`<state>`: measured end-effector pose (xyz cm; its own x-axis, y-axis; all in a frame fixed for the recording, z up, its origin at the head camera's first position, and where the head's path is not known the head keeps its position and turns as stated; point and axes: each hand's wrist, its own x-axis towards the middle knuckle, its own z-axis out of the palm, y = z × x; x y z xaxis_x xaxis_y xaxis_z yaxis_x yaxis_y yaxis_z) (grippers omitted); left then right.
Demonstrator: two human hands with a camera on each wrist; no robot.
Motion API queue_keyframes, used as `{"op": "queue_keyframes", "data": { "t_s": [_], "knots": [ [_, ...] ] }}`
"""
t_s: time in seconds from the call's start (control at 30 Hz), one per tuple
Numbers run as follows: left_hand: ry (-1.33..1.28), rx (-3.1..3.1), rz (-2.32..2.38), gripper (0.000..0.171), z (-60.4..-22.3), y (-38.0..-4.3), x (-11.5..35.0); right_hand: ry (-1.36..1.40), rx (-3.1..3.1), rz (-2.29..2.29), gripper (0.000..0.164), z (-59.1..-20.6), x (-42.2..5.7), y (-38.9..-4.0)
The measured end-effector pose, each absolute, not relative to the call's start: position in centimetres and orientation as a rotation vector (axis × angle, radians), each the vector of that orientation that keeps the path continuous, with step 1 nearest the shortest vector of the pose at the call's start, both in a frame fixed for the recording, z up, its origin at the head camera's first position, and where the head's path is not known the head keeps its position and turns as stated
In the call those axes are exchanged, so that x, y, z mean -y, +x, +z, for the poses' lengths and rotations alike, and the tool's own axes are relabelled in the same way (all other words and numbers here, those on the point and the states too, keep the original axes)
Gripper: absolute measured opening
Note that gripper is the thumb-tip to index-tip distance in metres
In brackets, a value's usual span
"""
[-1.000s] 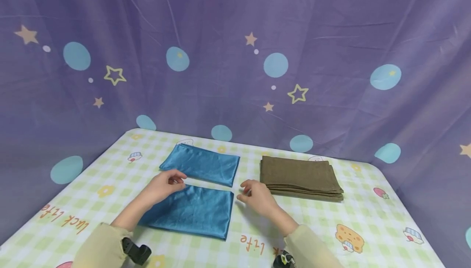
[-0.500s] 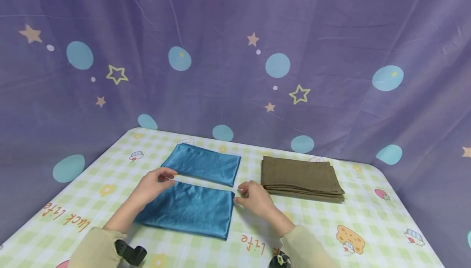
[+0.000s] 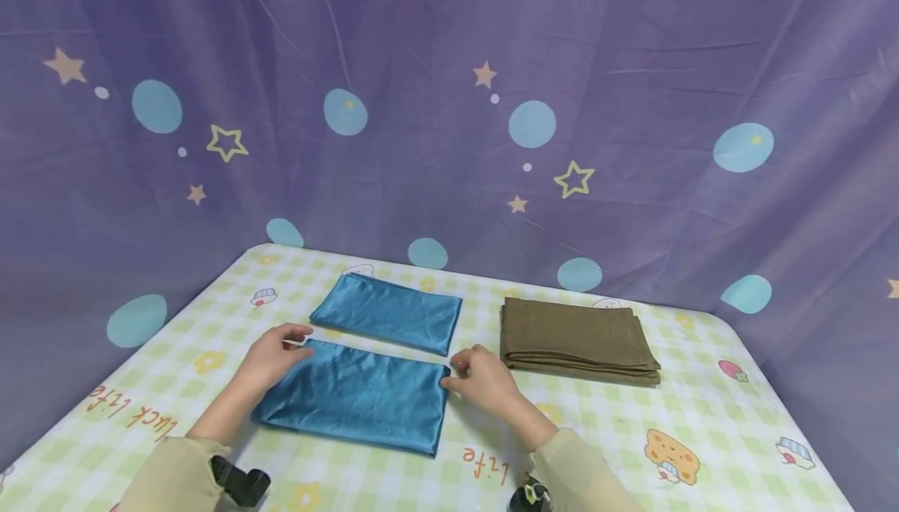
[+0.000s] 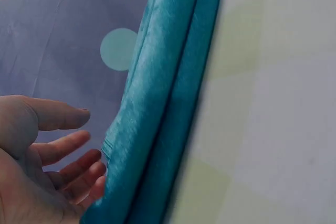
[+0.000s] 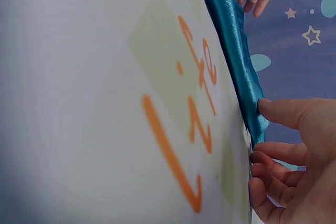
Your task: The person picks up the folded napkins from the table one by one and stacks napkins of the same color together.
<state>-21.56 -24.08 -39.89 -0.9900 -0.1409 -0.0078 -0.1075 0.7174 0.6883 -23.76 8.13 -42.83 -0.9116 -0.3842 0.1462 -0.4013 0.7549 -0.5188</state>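
In the head view, a folded shiny blue satin cloth (image 3: 358, 399) lies on the table, nearest to both hands. My left hand (image 3: 274, 360) is at its far left corner, thumb and fingers apart. The left wrist view shows that hand (image 4: 47, 156) beside the layered edge of the cloth (image 4: 157, 98), with nothing between thumb and fingers. At the far right corner is my right hand (image 3: 485, 379). In the right wrist view its thumb (image 5: 278, 109) touches the cloth (image 5: 239, 51), while the bent fingers sit lower, at the corner and the tabletop.
Just behind lies a second folded blue satin cloth (image 3: 389, 313). To the right is a stack of folded brown cloth (image 3: 576, 336). The checked tablecloth (image 3: 590, 434) covers the table, and a purple curtain (image 3: 435, 184) hangs behind its far edge.
My left hand has moved left along the far edge of the nearer blue cloth to its corner, uncovering more of it. My right hand has shifted slightly left and reached the right corner.
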Motion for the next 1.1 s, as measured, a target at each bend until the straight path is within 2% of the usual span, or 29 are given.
{"op": "queue_keyframes", "data": {
  "t_s": [0.33,0.6,0.87,1.1],
  "knots": [
    [0.294,2.974,-1.110,0.047,-40.1,-22.4,24.4,0.638,2.942,0.857,0.036,-42.5,-7.8,-23.9],
    [0.245,3.031,-1.031,0.047,-40.3,-22.9,24.6,0.613,2.934,0.812,0.031,-42.7,-7.5,-23.6],
    [0.287,3.003,-1.063,0.027,-40.7,-23.2,24.4,0.586,2.942,0.779,0.030,-42.5,-7.5,-23.3],
    [0.294,2.977,-1.054,0.018,-40.8,-23.2,24.9,0.574,2.940,0.753,0.029,-42.7,-7.2,-23.4]
  ]
}}
